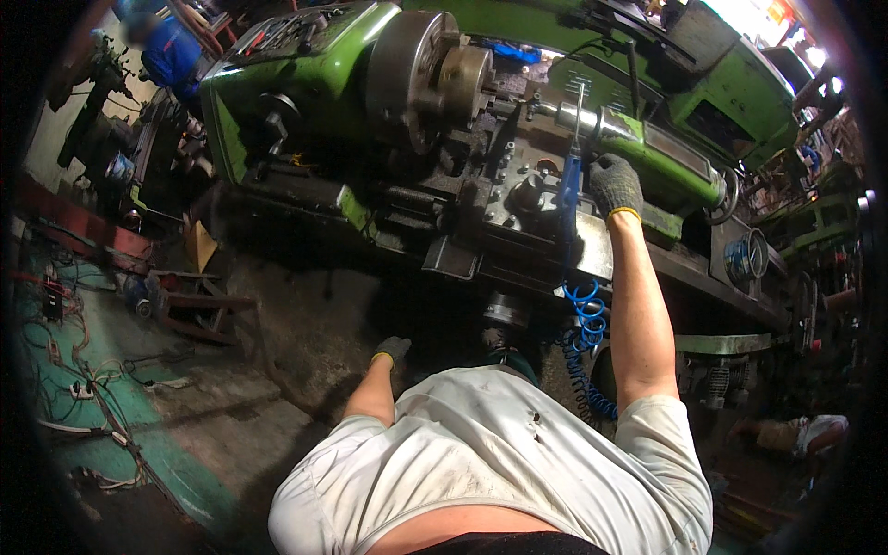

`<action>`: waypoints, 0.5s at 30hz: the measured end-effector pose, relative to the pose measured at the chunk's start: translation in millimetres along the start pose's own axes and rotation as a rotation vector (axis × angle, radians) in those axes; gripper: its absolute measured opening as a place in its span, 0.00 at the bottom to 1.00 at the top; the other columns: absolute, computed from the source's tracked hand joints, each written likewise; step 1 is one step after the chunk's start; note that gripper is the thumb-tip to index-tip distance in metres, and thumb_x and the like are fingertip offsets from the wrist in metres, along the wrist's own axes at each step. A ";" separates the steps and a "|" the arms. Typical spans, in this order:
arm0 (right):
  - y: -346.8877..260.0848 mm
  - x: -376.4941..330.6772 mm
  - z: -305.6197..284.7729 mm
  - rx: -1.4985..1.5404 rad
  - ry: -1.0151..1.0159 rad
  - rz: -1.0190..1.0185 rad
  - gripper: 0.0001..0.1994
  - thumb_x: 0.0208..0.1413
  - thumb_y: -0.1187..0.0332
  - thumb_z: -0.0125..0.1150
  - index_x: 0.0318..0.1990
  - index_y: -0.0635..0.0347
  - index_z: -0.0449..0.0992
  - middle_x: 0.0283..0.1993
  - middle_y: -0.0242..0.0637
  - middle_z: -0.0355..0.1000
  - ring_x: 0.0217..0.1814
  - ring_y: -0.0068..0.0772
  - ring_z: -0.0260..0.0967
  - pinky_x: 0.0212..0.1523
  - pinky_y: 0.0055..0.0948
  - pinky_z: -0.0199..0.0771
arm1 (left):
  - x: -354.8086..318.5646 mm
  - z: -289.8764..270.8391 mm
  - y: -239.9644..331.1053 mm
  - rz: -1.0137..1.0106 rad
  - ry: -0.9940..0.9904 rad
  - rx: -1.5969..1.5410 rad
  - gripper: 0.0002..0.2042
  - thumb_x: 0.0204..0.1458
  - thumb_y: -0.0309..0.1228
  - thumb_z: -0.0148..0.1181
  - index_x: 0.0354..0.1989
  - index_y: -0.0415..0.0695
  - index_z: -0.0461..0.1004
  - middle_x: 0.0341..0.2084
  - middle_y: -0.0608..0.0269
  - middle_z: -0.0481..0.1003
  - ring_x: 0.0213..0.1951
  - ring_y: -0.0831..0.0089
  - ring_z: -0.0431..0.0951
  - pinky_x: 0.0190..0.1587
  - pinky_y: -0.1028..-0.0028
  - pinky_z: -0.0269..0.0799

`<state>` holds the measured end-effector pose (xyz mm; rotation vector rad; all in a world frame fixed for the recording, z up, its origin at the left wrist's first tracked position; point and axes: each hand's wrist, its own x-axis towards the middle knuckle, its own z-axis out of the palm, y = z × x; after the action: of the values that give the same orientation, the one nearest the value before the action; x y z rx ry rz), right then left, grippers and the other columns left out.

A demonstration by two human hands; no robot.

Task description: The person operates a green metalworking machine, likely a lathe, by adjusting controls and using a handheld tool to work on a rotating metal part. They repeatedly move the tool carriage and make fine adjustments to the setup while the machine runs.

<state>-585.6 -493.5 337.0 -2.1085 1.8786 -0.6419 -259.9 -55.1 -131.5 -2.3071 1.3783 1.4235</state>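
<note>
My right hand, in a grey knit glove with a yellow cuff, reaches over the carriage of a green lathe. Its fingers are curled beside the tailstock; what they close on, if anything, is hidden. Just left of that hand is a blue air blow gun with a thin metal nozzle pointing away from me. Its blue coiled hose hangs down the lathe's front. My left hand, gloved alike, hangs low at my side in shadow, away from the machine; its fingers are too dark to make out.
A large round chuck faces the tailstock across the bed. Bolts and a tool post stand on the carriage. A handwheel sits at the tailstock's right end. Loose cables cross the floor at left. Someone in blue is at the far left.
</note>
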 end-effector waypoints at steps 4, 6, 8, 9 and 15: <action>1.3 3.2 3.4 -0.015 0.001 0.000 0.16 0.61 0.58 0.59 0.48 0.57 0.85 0.51 0.50 0.81 0.56 0.56 0.78 0.58 0.47 0.76 | 9.8 10.9 -7.9 -0.028 0.031 -0.029 0.25 0.65 0.51 0.42 0.56 0.48 0.80 0.60 0.43 0.75 0.64 0.42 0.73 0.65 0.48 0.68; 3.9 5.4 6.0 -0.017 0.001 -0.006 0.16 0.61 0.58 0.59 0.47 0.57 0.85 0.51 0.50 0.81 0.56 0.56 0.78 0.58 0.47 0.76 | 13.5 14.7 -8.7 0.017 0.047 0.033 0.25 0.65 0.50 0.43 0.55 0.49 0.80 0.60 0.43 0.76 0.64 0.42 0.73 0.65 0.48 0.69; 8.3 7.1 8.7 -0.015 0.011 -0.018 0.16 0.61 0.58 0.59 0.47 0.57 0.85 0.51 0.50 0.81 0.56 0.56 0.78 0.58 0.47 0.76 | 13.2 14.3 -7.2 0.027 0.049 0.029 0.25 0.65 0.50 0.43 0.55 0.48 0.81 0.60 0.43 0.76 0.64 0.42 0.73 0.65 0.48 0.69; 11.2 7.6 10.3 -0.021 0.029 -0.025 0.16 0.61 0.58 0.59 0.47 0.57 0.85 0.51 0.51 0.81 0.56 0.56 0.78 0.58 0.47 0.76 | 11.7 12.9 -3.7 0.035 0.048 0.028 0.24 0.65 0.50 0.43 0.55 0.48 0.81 0.60 0.43 0.76 0.64 0.42 0.73 0.65 0.48 0.69; 10.2 7.7 10.3 -0.027 0.025 -0.059 0.16 0.60 0.58 0.59 0.46 0.58 0.85 0.51 0.51 0.81 0.56 0.57 0.77 0.58 0.48 0.76 | 12.6 9.5 -0.8 -0.008 0.002 0.075 0.24 0.66 0.50 0.42 0.54 0.48 0.81 0.61 0.44 0.75 0.64 0.42 0.73 0.65 0.47 0.69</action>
<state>-589.1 -503.6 324.6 -2.1895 1.8547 -0.6630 -263.7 -58.0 -146.6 -2.2656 1.3964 1.3444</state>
